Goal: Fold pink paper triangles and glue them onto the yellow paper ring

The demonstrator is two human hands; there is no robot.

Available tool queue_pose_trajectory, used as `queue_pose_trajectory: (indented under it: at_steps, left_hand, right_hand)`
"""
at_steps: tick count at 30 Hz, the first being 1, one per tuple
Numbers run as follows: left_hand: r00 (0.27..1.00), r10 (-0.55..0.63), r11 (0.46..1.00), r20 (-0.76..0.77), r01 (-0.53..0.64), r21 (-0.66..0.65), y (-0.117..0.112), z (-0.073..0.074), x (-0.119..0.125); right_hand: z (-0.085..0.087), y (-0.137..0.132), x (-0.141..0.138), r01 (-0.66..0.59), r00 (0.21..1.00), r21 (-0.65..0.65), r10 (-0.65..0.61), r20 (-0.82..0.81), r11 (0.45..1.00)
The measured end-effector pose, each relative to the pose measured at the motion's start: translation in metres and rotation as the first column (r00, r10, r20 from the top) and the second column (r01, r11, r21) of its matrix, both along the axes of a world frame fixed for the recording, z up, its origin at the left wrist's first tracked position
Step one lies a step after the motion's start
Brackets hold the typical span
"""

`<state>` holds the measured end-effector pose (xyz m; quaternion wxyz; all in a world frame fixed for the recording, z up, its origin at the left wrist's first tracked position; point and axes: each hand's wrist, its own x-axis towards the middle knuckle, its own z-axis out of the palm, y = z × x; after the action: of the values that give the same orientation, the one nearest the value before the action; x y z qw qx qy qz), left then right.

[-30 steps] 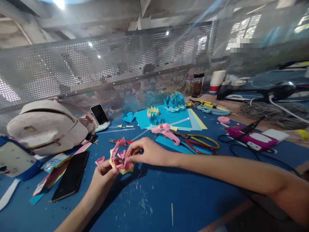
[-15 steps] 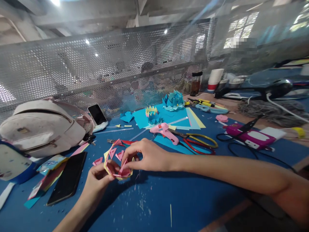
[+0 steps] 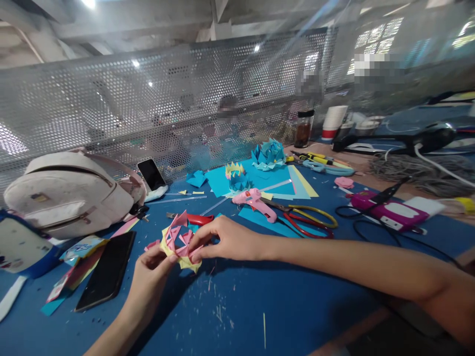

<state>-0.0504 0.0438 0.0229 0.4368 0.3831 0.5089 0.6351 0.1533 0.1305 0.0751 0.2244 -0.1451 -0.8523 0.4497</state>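
A pink and yellow folded paper ring point(image 3: 178, 242) with pointed tips is held just above the blue table point(image 3: 260, 301). My left hand point(image 3: 150, 274) pinches its near left side from below. My right hand point(image 3: 222, 240) grips its right side with thumb and fingers pressed together. A small loose pink paper piece point(image 3: 150, 244) lies just left of the ring. A red-handled cutter point(image 3: 195, 219) lies right behind it.
A black phone point(image 3: 107, 269) lies at left beside coloured paper scraps, with a white backpack point(image 3: 70, 193) behind. A pink glue gun point(image 3: 256, 201), scissors point(image 3: 308, 217), blue paper flowers point(image 3: 269, 154) and cables point(image 3: 419, 170) fill the far and right side. A perforated metal screen point(image 3: 166, 109) closes the back.
Both hands have turned and squeezed the paper ring, which now looks flatter and more closed. The hands stay in about the same spot above the table.
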Motion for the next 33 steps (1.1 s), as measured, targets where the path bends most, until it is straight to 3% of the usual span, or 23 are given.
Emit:
queue_pose_trajectory:
  at_steps: [9, 17, 20, 25, 33]
  left_hand:
    - [0.998, 0.05, 0.999, -0.029, -0.051, -0.016, -0.004, 0.007, 0.009]
    - [0.977, 0.081, 0.997, -0.197, -0.083, -0.005, -0.008, -0.003, 0.002]
    - [0.964, 0.114, 0.993, -0.24, -0.117, 0.003, -0.009, -0.004, 0.0]
    - [0.963, 0.118, 0.993, -0.241, -0.121, 0.005, -0.009, -0.003, 0.002]
    - [0.977, 0.109, 0.993, -0.183, -0.114, -0.014, -0.009, -0.001, 0.005]
  right_hand:
    - [-0.007, 0.001, -0.004, 0.022, 1.0, -0.117, -0.024, -0.013, 0.993]
    - [-0.016, 0.0, -0.007, 0.013, 0.998, -0.282, -0.028, -0.05, 0.959]
    - [-0.021, 0.0, -0.009, 0.006, 0.998, -0.281, -0.026, -0.065, 0.96]
    - [-0.027, 0.0, -0.012, 0.016, 0.995, -0.274, -0.043, -0.093, 0.962]
    - [-0.026, -0.002, -0.012, 0.039, 0.99, -0.385, -0.087, -0.108, 0.922]
